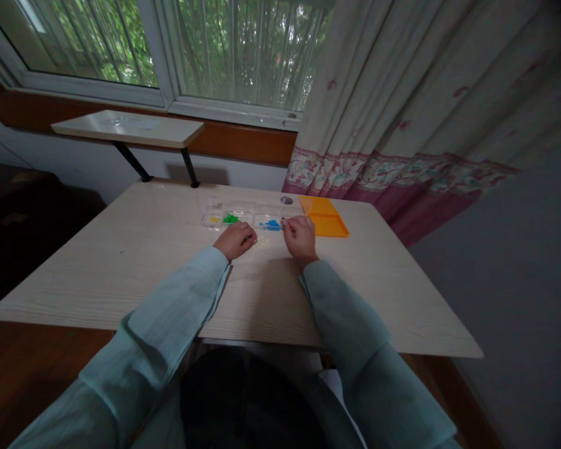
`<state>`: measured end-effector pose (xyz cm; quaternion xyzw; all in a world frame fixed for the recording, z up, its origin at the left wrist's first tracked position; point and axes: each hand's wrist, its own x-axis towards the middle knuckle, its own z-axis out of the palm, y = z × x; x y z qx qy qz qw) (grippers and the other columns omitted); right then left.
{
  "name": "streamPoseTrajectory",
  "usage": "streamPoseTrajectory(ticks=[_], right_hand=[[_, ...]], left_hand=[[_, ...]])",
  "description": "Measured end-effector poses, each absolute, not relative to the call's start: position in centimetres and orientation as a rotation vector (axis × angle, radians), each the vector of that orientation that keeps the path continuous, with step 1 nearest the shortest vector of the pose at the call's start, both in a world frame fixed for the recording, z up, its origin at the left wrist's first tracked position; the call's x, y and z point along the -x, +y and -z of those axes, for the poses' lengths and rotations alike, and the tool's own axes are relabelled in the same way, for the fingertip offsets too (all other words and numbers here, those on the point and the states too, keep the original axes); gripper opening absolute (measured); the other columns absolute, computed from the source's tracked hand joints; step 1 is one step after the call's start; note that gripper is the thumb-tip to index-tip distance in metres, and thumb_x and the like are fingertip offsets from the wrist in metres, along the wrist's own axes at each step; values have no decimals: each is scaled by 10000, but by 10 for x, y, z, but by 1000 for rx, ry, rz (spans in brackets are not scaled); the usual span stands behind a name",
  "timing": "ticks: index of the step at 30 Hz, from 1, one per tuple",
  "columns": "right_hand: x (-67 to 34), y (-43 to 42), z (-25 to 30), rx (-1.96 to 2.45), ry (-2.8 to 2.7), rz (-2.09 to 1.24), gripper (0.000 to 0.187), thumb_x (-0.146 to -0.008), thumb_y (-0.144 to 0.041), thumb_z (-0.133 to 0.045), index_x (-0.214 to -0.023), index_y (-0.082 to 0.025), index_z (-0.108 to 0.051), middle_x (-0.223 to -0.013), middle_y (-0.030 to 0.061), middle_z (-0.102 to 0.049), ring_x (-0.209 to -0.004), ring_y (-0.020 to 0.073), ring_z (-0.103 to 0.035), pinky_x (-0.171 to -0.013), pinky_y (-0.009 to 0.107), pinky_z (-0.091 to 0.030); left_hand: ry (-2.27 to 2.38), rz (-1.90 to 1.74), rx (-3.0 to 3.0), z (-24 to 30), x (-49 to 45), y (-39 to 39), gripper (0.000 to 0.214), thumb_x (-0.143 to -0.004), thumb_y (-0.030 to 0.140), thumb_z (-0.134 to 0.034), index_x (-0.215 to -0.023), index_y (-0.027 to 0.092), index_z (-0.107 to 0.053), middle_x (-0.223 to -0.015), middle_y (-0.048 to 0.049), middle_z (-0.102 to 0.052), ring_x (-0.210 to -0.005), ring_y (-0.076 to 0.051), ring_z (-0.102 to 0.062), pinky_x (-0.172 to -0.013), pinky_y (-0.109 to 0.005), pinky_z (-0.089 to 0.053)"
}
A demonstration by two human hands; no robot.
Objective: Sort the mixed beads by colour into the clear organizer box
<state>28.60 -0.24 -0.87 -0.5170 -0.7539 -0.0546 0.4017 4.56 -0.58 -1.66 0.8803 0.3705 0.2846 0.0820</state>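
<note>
My left hand [236, 241] rests on the table with curled fingers, its fingertips near some small pale yellow pieces [262, 241]. Whatever it may hold is too small to make out. Beside the blue pieces [272, 224], my right hand [300, 238] is closed in a pinch at the right end of a clear plastic compartment box [249, 206]. What lies between those fingers is hidden. Green pieces [230, 218] and a few yellow pieces [214, 219] sit in separate compartments further left, beyond my left hand.
An orange plastic case [328, 219] lies open just right of my right hand. A small dark round item [287, 200] is behind the box. At the back left, a raised shelf [168, 134] stands on black legs above the table [168, 280]. A curtain [355, 125] hangs behind the right side.
</note>
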Motion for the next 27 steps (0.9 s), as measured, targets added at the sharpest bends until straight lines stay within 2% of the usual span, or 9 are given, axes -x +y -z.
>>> streamPoseTrajectory(ticks=[4,9,15,22,27], right_hand=[[-261,-11,11,1138,-2124,43,277,-937,-362,-485,-915,-227,-726,-916,71,-665,-944,223,-508,-890,385,-370],[-253,-15,16,1066,-2210,-18,272,-940,-339,-476,-1006,-237,-720,-977,70,-668,-973,223,-511,-901,387,-376],[-261,-9,16,1044,-2165,-62,280,-928,-353,-507,-1082,-230,-705,-972,64,-686,-953,214,-544,-901,369,-401],[-254,-13,15,1008,-2183,-119,347,-948,-358,-462,-1206,-217,-646,-1005,75,-696,-960,220,-560,-912,365,-417],[-253,-12,16,960,-2223,-118,335,-964,-329,-429,-1187,-222,-655,-1020,72,-701,-955,212,-571,-909,354,-414]], left_hand=[[1107,-866,-2620,17,-50,-9,170,-863,315,-555,-848,180,-658,-836,-81,-603,-845,-212,-541,-801,-346,-408],[1134,-966,-2473,17,-50,-9,188,-854,342,-569,-835,184,-668,-789,-57,-610,-795,-187,-547,-763,-319,-420],[1105,-1135,-2032,19,-49,-3,219,-837,370,-565,-802,164,-634,-699,-24,-622,-640,-140,-537,-619,-261,-418],[957,-1163,-1683,18,-51,-1,307,-743,452,-675,-756,153,-611,-711,-45,-672,-659,-150,-614,-661,-278,-483],[883,-1101,-1673,16,-54,-3,362,-728,500,-692,-767,145,-631,-734,-62,-692,-684,-161,-640,-683,-295,-499]])
